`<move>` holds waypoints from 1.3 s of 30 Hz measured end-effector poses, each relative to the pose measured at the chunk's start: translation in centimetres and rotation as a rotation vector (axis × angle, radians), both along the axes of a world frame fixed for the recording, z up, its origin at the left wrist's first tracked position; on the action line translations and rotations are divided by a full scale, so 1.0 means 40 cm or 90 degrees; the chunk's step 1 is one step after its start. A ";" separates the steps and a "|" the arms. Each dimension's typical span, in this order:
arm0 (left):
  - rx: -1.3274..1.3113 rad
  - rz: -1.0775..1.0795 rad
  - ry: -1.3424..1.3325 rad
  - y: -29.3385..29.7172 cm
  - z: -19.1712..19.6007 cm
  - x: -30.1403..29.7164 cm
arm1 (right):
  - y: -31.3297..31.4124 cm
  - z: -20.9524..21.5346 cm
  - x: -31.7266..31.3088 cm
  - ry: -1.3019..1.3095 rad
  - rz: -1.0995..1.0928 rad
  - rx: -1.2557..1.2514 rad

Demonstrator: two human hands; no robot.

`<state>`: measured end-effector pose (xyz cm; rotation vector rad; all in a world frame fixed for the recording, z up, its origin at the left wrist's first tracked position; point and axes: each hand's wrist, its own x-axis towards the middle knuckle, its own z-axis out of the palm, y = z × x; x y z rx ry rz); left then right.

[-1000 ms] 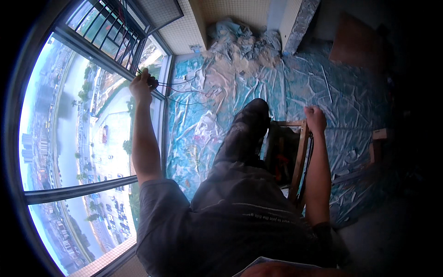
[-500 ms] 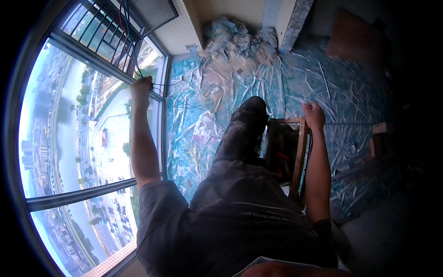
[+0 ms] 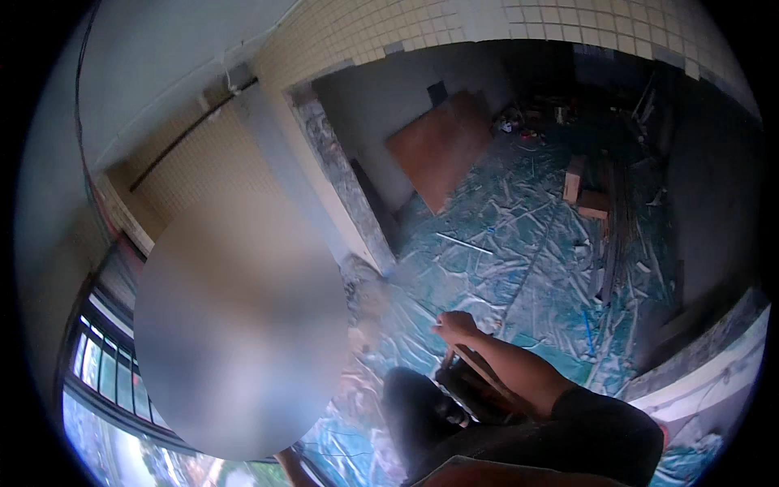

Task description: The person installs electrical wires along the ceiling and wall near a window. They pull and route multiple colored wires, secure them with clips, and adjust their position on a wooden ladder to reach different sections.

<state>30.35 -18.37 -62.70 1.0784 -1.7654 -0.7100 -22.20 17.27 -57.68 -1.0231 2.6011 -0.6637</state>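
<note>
Down by your knee, your right hand [image 3: 456, 325] has its grip closed on the wooden stool [image 3: 471, 381]: stiff, light, hold its top rail; left hand unseen.

The view has swung up from the window to the tiled wall and far room. The left hand, earlier raised at the window frame, is out of sight; the right hand [image 3: 456, 326] now grips the wooden stool [image 3: 475, 381] nearer its top.

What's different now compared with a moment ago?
The view has swung up from the window into the room, showing a tiled wall and leaning board. The left hand, earlier raised at the window frame, is no longer visible. The right hand stays on the wooden frame; the plastic sheeting still covers the floor.
</note>
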 end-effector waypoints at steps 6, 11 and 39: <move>0.177 -0.046 0.293 0.170 0.197 -0.115 | -0.001 -0.019 0.012 -0.008 0.015 0.020; 0.050 -0.115 0.107 0.245 0.279 -0.148 | 0.000 -0.009 0.029 0.006 0.033 0.027; 0.358 -0.515 -0.013 0.803 0.124 -0.521 | -0.004 0.471 0.415 -0.594 0.397 -0.574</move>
